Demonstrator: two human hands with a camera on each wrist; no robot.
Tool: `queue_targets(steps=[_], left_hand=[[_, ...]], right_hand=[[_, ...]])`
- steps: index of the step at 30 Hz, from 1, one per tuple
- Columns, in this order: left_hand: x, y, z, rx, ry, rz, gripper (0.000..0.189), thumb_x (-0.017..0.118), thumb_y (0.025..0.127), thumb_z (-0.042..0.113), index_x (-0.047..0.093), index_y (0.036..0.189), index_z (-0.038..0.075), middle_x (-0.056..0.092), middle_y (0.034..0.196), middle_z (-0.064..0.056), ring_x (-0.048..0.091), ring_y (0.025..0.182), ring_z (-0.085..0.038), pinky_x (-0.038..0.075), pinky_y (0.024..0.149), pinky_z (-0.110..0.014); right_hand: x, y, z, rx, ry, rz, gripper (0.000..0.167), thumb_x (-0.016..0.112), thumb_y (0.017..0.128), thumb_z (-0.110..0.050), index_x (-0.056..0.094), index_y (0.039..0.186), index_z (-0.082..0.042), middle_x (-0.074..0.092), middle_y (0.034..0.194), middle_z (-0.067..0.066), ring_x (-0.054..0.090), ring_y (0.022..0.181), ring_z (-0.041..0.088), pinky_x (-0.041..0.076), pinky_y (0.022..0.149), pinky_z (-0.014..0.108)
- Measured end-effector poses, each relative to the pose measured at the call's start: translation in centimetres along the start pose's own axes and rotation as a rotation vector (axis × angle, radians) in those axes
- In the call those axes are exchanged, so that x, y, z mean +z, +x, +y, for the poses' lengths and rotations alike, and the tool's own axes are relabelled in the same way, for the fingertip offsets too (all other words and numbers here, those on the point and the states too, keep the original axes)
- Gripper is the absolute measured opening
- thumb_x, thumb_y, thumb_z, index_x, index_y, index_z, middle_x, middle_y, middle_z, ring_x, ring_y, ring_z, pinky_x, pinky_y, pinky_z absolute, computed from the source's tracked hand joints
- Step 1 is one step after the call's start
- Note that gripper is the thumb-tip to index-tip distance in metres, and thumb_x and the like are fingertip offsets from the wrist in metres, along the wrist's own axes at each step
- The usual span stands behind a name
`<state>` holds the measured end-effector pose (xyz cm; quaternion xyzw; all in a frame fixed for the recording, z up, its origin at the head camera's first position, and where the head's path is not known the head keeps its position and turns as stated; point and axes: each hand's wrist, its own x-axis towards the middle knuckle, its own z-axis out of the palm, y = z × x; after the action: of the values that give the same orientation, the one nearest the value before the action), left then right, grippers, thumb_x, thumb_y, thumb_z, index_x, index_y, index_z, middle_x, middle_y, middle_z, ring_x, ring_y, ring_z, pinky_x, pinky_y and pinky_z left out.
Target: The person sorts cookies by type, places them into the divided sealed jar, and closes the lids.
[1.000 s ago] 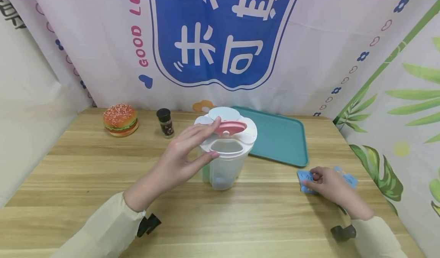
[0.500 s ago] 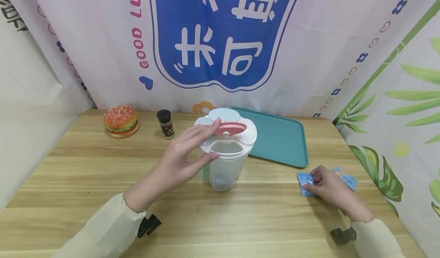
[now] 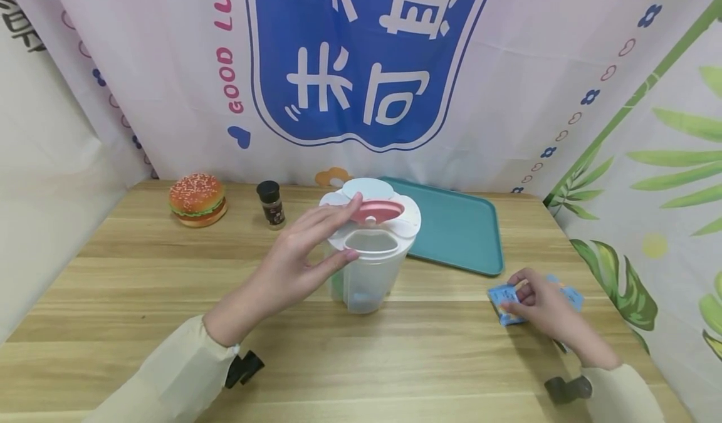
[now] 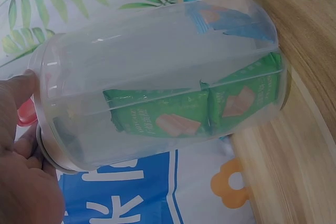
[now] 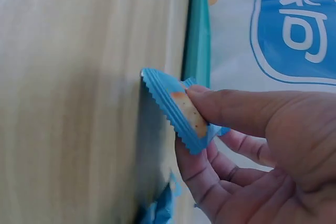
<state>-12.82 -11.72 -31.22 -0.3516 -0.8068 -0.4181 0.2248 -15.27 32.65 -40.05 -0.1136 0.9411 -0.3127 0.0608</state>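
Observation:
A clear divided food storage container [image 3: 372,279] with a white lid stands upright mid-table. Its pink flap [image 3: 380,210] is raised beside an uncovered opening. My left hand [image 3: 287,266] grips the lid, fingertips by the flap and thumb at the front rim. Through the wall, the left wrist view shows green snack packets [image 4: 173,116] in one compartment and a blue one [image 4: 231,22] in another. My right hand [image 3: 544,304] pinches a blue biscuit packet [image 5: 184,111] between thumb and fingers, tilted just above the table. Another blue packet [image 3: 572,296] lies beyond that hand, partly hidden.
Behind the container lies a teal tray [image 3: 462,229]. A toy hamburger [image 3: 197,200] and a black-capped spice jar [image 3: 272,205] stand at the back left. A printed curtain [image 3: 169,97] hangs along the wooden table's [image 3: 169,279] back edge.
My right hand has tilted and slightly lifted the blue biscuit packet, which lay flatter on the table before. The left hand and the container stay in place.

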Motion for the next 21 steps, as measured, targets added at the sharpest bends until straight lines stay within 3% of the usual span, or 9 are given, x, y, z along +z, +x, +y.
queue_targets(steps=[5,9,13,16,21], left_hand=[[0.0,0.0,0.0,-0.003,-0.004,-0.006,0.076,0.082,0.089,0.006,0.049,0.157,0.011,0.07,0.14,-0.008,0.063,0.133,-0.026,0.054,0.115,-0.047],[0.1,0.0,-0.1,0.018,0.004,0.005,0.076,0.082,0.088,0.004,0.049,0.156,0.011,0.07,0.139,-0.009,0.064,0.132,-0.027,0.054,0.115,-0.048],[0.1,0.0,-0.2,0.035,0.008,0.015,0.077,0.083,0.087,0.003,0.05,0.156,0.01,0.071,0.138,-0.01,0.064,0.131,-0.027,0.054,0.114,-0.047],[0.1,0.0,-0.3,0.041,0.007,0.018,0.076,0.083,0.087,0.003,0.05,0.156,0.01,0.071,0.137,-0.01,0.065,0.13,-0.027,0.054,0.114,-0.047],[0.2,0.0,-0.3,0.042,0.005,0.017,0.076,0.083,0.087,0.004,0.05,0.155,0.01,0.071,0.138,-0.01,0.065,0.13,-0.027,0.055,0.113,-0.047]], right_hand=[[-0.8,-0.1,-0.4,-0.051,0.045,0.069,0.034,0.075,0.095,-0.005,0.052,0.119,0.006,0.067,0.088,0.011,0.06,0.071,0.0,0.055,0.06,0.021],[-1.6,0.2,-1.8,-0.159,0.092,0.183,0.033,0.073,0.094,0.002,0.053,0.119,0.008,0.065,0.092,0.007,0.061,0.078,-0.005,0.057,0.065,0.016],[-2.2,0.9,-4.0,-0.308,0.143,0.298,0.033,0.073,0.09,0.011,0.053,0.117,0.01,0.063,0.099,-0.008,0.061,0.087,-0.008,0.056,0.073,0.008],[-2.6,1.3,-6.1,-0.386,0.206,0.34,0.033,0.071,0.088,0.017,0.052,0.114,0.011,0.06,0.106,-0.013,0.062,0.093,-0.006,0.055,0.08,0.006],[-2.9,1.9,-9.8,-0.483,0.313,0.345,0.035,0.068,0.087,0.024,0.049,0.115,0.014,0.059,0.111,-0.008,0.064,0.097,-0.002,0.058,0.084,0.008]])
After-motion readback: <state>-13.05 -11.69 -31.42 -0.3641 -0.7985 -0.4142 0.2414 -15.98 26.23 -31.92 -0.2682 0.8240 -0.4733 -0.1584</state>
